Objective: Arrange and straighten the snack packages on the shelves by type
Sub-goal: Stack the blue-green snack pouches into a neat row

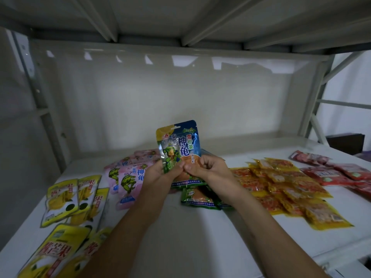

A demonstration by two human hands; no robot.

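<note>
A blue and green turtle packet (178, 143) stands upright above the white shelf (180, 237), held at its lower edge by both hands. My left hand (158, 173) grips its lower left side and my right hand (206, 169) pinches its lower right side. Under the hands lie more packets of that kind (197, 199). Pink turtle packets (128, 173) lie in a pile to the left. Yellow mango packets (66, 199) lie at the far left and near the front edge.
Orange-yellow snack packets (287, 187) spread in overlapping rows on the right, with red packets (333, 173) beyond them at the far right. The shelf's back panel (160, 97) and the shelf above close in the space. Grey uprights stand at both sides.
</note>
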